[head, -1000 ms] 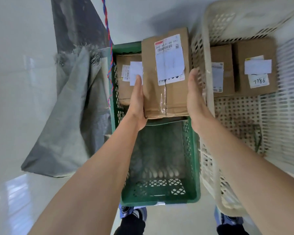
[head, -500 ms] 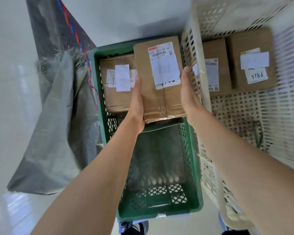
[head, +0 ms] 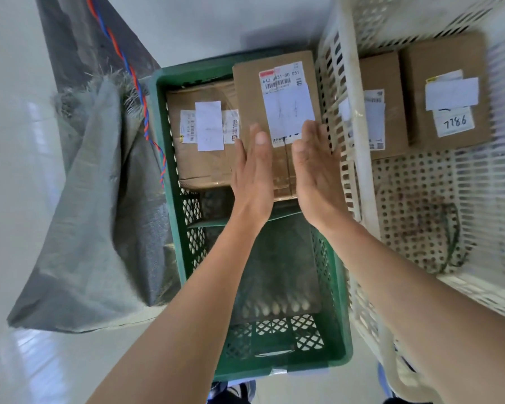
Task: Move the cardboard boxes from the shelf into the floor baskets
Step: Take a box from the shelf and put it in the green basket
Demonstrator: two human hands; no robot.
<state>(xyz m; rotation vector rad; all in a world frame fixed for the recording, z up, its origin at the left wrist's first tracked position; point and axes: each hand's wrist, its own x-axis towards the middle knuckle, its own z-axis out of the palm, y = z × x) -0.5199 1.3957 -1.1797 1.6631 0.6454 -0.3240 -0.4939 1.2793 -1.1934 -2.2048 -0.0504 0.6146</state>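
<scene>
fingers (head: pixel 258 139) flat over box (head: pixel 248 97) in green basket (head: pixel 274 367), white basket (head: pixel 359 158) alongside

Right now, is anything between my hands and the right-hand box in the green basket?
Nothing visible. The left hand and right hand are open directly over the box, in the green basket beside another box.

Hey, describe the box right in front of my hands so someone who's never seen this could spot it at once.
Find the green basket, left of the white basket. Two boxes lie at its far end; pick the right box, nearest the white basket. Its label is topped by a red strip and a barcode, while the left box has a plain white slip across its label.
</scene>
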